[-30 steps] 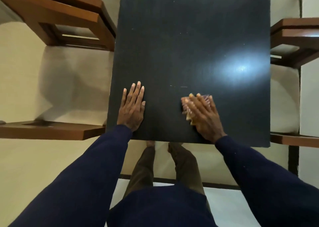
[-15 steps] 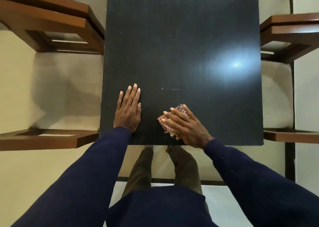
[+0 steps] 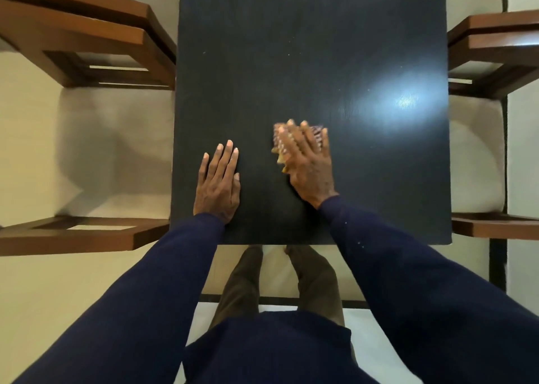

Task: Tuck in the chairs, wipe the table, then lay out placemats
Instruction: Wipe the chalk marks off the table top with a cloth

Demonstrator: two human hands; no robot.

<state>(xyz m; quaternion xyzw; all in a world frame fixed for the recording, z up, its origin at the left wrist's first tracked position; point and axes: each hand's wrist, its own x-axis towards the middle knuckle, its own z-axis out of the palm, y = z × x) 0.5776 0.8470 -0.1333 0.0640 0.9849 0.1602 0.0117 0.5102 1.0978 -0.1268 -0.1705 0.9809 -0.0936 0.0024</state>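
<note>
A black rectangular table (image 3: 306,48) fills the middle of the view. My left hand (image 3: 218,182) lies flat on it near the front edge, fingers straight and holding nothing. My right hand (image 3: 309,162) presses flat on a small checkered orange-brown cloth (image 3: 279,147), which shows only at the fingertips and along the left side of the hand. The hand and cloth are blurred by motion. Small pale specks dot the far part of the tabletop.
Brown wooden chairs stand along both long sides: two on the left (image 3: 96,48) (image 3: 73,235) and two on the right (image 3: 495,42) (image 3: 495,226). A bright light reflection (image 3: 405,100) sits on the table's right half. My legs (image 3: 242,281) stand at the table's near end.
My right hand slid the cloth leftward toward the near edge, then pushed it forward and slightly right, away from the edge. My left hand stayed planted in place.
</note>
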